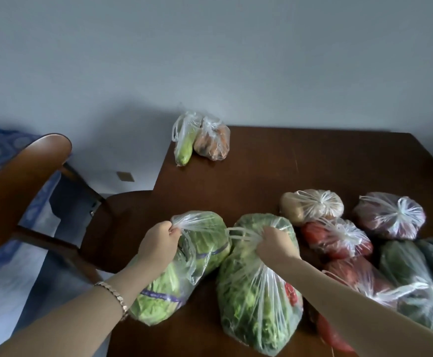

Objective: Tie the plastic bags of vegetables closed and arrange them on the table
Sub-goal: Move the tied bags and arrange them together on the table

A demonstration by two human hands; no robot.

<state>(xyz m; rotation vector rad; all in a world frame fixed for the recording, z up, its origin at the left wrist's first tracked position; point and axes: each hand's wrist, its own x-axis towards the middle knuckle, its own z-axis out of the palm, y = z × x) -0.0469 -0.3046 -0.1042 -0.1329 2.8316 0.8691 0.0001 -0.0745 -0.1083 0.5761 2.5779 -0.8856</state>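
Two clear bags of greens lie side by side at the near edge of the dark wooden table [300, 163]. My left hand [158, 243] grips the gathered top of the pale lettuce bag [184, 274]. My right hand [274, 246] is closed on the handles of the darker leafy greens bag [251, 305]. To the right lie tied bags: potatoes [310, 204], red tomatoes [336, 238] and a purple-red bag [390, 215]. Further right sit bags of dark green vegetables [411, 261]. At the far left corner rest a green gourd bag [185, 140] and a carrot bag [214, 143].
A wooden chair [24, 181] stands left of the table, its seat tucked near the table's left edge. A pale wall runs behind the table. Blue patterned fabric [1, 148] shows behind the chair. The table's middle and far right are bare wood.
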